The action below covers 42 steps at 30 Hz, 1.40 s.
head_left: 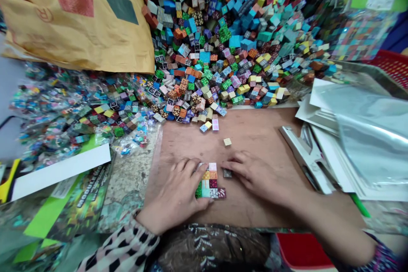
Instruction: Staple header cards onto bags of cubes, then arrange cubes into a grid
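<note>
A small grid of patterned cubes lies on the brown board in front of me. My left hand curls around its left side, index finger at the far edge and thumb at the near edge, hiding part of it. One maroon-and-white cube sticks out at the grid's near right corner. Just right of the grid, my right hand has its fingertips closed on a dark grey cube, which rests on the board. Beyond that hand sits a single cream cube.
A large heap of coloured cubes fills the back, beside a brown paper bag. Bagged small pieces lie left. At the right are a metal stapler, white cards and clear plastic sleeves. Printed green packaging lies front left.
</note>
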Motion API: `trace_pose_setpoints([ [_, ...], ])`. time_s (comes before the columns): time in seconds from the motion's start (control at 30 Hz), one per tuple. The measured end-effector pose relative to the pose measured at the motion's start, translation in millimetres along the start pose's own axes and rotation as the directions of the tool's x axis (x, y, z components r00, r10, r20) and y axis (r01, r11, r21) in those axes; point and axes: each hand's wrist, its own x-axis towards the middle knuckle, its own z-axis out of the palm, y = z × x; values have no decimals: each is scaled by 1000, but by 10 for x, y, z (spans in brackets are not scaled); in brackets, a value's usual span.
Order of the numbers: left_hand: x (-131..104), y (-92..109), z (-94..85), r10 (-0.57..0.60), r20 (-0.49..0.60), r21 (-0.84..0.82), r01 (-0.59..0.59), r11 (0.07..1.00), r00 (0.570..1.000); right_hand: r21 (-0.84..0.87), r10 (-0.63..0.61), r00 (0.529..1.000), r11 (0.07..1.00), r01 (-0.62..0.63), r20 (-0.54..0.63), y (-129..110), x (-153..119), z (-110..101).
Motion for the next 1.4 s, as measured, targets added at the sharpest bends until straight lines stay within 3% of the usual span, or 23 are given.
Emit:
trace_pose_setpoints([
  [0.23, 5, -34, 10, 5, -3, -52, -5, 999, 1000, -30, -26, 1000, 999, 26, 11, -133, 43, 49],
  [0.53, 1, -39, 26, 16, -4, -44, -17, 999, 1000, 164, 59, 998, 985, -62, 22, -148, -9, 64],
  [0.67, 15, 13, -4, 113, -22, 55, -112, 992, 993, 236, 75, 997, 969, -71, -7, -103, 27, 71],
  [0.8, 34, 54, -15, 194, 8, 108, -194, 975, 981, 267, 81, 996, 960, -87, 34, -66, 38, 83],
  [0.97, 53, 50, -15, 215, 13, 93, -216, 972, 976, 184, 92, 996, 979, -93, 12, 10, 123, -13],
  [1.17, 33, 33, 25, 185, 2, 90, -184, 979, 983, 195, 39, 999, 980, -35, -16, 39, 287, -9],
  [1.4, -15, -26, 72, 78, -11, 16, -78, 997, 997, 263, 22, 1000, 965, -20, -5, -28, 224, 32],
])
